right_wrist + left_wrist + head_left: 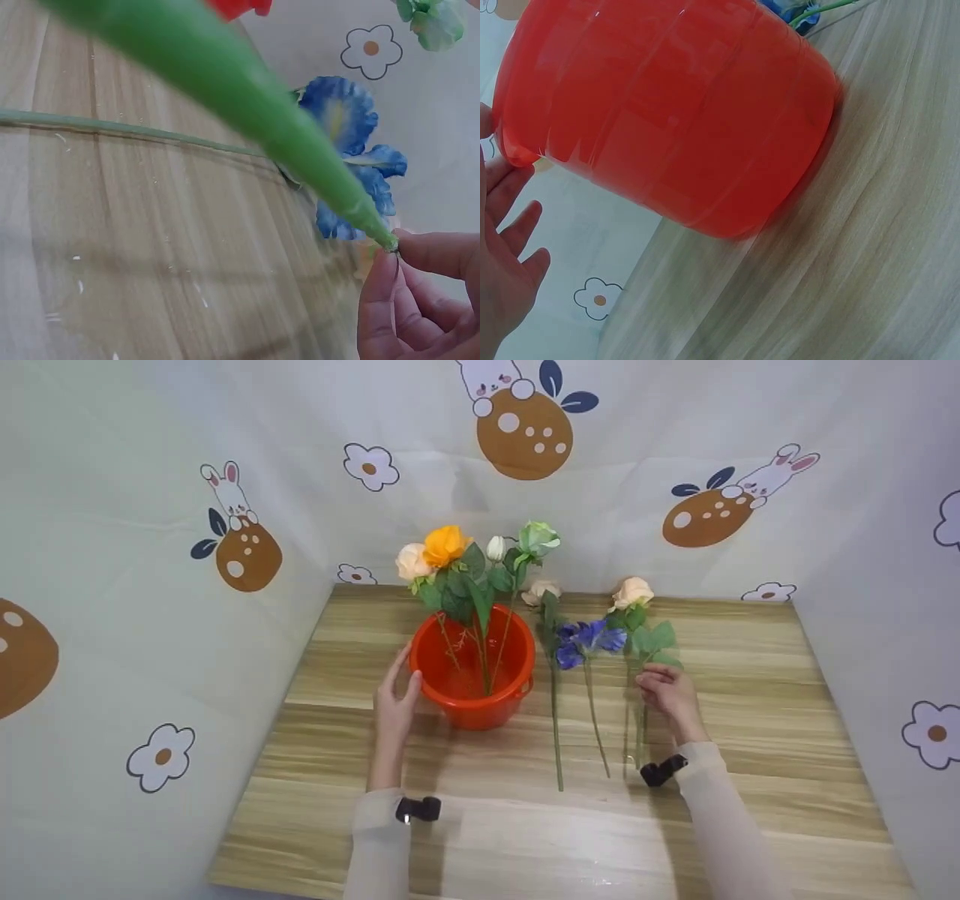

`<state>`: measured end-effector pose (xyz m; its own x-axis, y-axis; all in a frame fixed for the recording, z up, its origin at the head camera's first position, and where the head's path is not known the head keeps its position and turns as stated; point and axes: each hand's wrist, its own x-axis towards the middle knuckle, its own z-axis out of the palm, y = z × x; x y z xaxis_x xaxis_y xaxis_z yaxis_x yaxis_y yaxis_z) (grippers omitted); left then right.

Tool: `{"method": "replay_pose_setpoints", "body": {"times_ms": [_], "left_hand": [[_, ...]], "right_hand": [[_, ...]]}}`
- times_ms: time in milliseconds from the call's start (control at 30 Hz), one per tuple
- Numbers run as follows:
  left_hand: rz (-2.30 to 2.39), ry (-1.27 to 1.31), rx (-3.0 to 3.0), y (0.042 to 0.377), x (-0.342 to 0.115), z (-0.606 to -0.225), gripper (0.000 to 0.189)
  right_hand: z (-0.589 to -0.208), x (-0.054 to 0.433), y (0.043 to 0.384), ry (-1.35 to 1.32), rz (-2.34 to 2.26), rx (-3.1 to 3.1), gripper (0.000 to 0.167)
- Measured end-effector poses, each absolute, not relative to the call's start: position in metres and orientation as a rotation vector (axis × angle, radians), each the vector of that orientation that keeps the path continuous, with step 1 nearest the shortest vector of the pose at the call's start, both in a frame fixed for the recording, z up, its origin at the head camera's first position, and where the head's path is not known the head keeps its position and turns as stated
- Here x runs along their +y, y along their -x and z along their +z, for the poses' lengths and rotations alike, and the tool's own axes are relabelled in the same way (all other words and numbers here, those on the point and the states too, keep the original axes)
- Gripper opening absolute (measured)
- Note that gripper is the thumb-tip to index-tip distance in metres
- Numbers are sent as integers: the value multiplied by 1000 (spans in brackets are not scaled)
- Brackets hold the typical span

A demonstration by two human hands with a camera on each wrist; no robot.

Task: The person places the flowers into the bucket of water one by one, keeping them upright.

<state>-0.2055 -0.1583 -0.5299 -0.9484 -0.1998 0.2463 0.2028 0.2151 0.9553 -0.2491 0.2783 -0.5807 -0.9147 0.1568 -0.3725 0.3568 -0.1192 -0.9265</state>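
A red bucket (pixel 480 712) stands on the wooden table, holding an orange rose (pixel 445 546), a peach rose (pixel 413 562), a white bud (pixel 496 548) and a pale green rose (pixel 539 538). My left hand (pixel 394 705) touches the bucket's left side at the rim; its fingers are spread and fairly straight in the left wrist view. With thumb and fingertips, my right hand (pixel 670 694) pinches the green stem of another peach rose (pixel 632 593). That stem runs large across the right wrist view. Left of it lies a blue-purple iris (pixel 592 641).
Between bucket and iris lies a pale rose (pixel 541 592), its long stem (pixel 558 735) pointing toward me. Patterned cloth (pixel 420 510) walls the table (pixel 750 720) at the back and both sides.
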Motion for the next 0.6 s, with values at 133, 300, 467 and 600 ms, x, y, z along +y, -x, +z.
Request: {"method": "replay_pose_setpoints", "body": {"times_ms": [133, 300, 467, 600], "left_hand": [[-1803, -23, -2170, 206, -158, -532, 47], [-1822, -40, -2164, 207, -159, -535, 47], [-1836, -35, -2156, 207, -159, -535, 47], [-1831, -34, -2158, 207, -159, -534, 47]], "right_hand": [[-577, 277, 250, -600, -2233, 2004, 37], [-571, 276, 249, -607, -2262, 2048, 36], [-564, 276, 248, -638, -2298, 2067, 37], [-557, 275, 245, -646, -2300, 2078, 32]]}}
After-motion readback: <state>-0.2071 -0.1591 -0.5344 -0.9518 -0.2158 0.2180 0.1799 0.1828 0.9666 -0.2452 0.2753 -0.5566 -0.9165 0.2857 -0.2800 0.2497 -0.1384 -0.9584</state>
